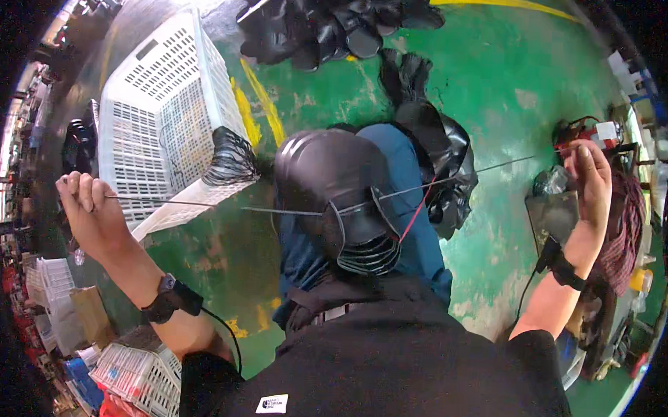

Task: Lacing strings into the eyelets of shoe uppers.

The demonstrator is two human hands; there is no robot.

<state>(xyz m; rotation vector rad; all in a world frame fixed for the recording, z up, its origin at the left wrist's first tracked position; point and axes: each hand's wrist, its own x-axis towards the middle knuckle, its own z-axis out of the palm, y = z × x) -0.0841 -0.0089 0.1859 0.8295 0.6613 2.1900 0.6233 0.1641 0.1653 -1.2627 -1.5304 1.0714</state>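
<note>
A stack of nested, glossy black curved pieces (332, 168) rests on my lap, its layered edges facing me. Two flaps stand up at its near end, and a thin dark cord (282, 210) runs across there, drawn out wide to both sides. Out on the left, my left hand (91, 207) is closed with its fingertips pinching one end of the cord. My right hand (591, 173), raised far to the right, pinches the other end. A thin red string (418, 211) slants down beside the flaps. Both wrists wear black bands with cables.
A white slotted plastic crate (134, 128) stands at my left, a bundle of dark cords (233, 159) draped over its rim. More black pieces (333, 25) are heaped on the green floor ahead; others (453, 168) lie by my right leg. Cluttered shelving lines both sides.
</note>
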